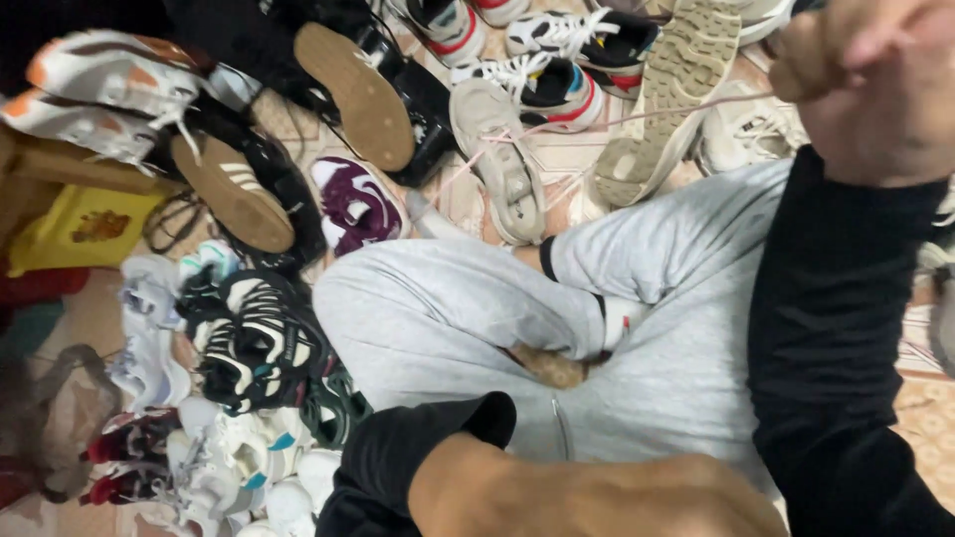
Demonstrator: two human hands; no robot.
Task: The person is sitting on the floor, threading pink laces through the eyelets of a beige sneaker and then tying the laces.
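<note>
Up at the top right, the right hand [875, 85] is closed in a fist, its grip pinched tight on a thin pale pink lace [637, 117]. From that fist the lace runs taut down and to the left, its long axis nearly level, to a beige sneaker [502, 164] lying on the floor just beyond the knees of the grey sweatpants [448, 308]. So the shoe lies well apart from the right hand, leftward and lower, toe pointing back toward the person. The left forearm [587, 497] crosses the bottom edge; its hand is out of view, so whether it is open or closed cannot be told. The sneaker looks like soft mesh and suede; beside it a matching beige shoe [671, 89] shows its ridged rubber sole. A heap of other sneakers [249, 338] surrounds them on the patterned floor [930, 413].
</note>
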